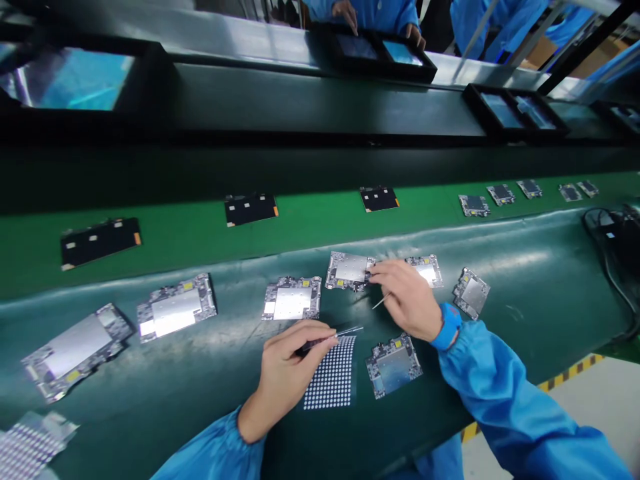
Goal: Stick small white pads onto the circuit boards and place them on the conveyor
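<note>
One head-worn camera, sited above the near side of the workbench (pixel 200 373), faces forward and down. Left hand (pixel 293 363) and right hand (pixel 407 300) register at close range. Coverage runs past the green strip (pixel 180 227) to a co-worker (pixel 385 13), cropped at the far edge.

The circuit boards (pixel 294 303) carry smooth, glossy silver metal plates (pixel 350 268). The slim tweezers (pixel 350 331) gleam like metal. The green mat (pixel 225 380) looks smooth with a soft sheen; the far black panels (pixel 250 209) look mostly matt. The blue cloth sleeves (pixel 493 367) look creased, faintly shiny.
</note>
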{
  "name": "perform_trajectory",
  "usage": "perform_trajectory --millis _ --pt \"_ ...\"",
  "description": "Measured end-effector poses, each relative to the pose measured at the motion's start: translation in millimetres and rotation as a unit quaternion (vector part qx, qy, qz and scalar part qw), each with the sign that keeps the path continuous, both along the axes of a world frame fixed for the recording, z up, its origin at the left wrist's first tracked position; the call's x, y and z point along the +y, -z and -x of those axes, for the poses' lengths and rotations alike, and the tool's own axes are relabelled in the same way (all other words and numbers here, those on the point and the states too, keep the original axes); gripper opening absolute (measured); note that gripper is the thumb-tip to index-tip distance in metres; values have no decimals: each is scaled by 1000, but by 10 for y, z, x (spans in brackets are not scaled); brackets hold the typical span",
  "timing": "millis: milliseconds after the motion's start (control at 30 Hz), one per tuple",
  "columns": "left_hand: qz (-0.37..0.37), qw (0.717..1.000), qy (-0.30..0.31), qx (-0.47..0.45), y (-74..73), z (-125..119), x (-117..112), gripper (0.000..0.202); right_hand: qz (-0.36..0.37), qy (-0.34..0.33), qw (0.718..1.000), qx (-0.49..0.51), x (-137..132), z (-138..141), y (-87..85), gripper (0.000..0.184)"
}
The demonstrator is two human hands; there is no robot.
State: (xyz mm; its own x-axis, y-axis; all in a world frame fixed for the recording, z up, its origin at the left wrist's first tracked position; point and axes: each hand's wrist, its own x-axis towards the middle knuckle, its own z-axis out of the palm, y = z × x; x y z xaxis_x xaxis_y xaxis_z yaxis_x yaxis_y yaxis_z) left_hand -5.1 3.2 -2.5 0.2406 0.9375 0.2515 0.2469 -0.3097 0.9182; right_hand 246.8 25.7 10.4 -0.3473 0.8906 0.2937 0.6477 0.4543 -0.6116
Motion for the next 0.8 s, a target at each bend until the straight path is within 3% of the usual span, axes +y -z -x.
perform_trajectory --millis 133,233,333,400,467,567,700,800 --pt "-7 1000 -2 1 4 -8 7 9 -52 -108 975 -185 166 97 143 47" --pt "-12 1000 -3 -1 9 -11 7 9 -69 -103 965 -230 657 157 203 46" --pt "-8 1000 -2 -3 23 -5 -3 9 -48 -53 966 -247 1240 70 145 41" --pt "-5 1000 -1 -7 38 -2 -9 8 -21 66 960 -270 1512 -68 85 35" --pt "-3 1000 -2 -12 54 -4 -12 8 22 188 931 -313 1650 -212 53 36" --pt "-4 1000 -3 -18 68 -13 -8 8 83 259 882 -385 1696 -334 76 61" --pt "-6 1000 -6 -24 66 -22 -8 9 75 243 874 -414 1668 -401 34 39" --pt "-6 1000 -8 -24 67 -30 -17 9 15 312 892 -327 1553 -529 -152 23"
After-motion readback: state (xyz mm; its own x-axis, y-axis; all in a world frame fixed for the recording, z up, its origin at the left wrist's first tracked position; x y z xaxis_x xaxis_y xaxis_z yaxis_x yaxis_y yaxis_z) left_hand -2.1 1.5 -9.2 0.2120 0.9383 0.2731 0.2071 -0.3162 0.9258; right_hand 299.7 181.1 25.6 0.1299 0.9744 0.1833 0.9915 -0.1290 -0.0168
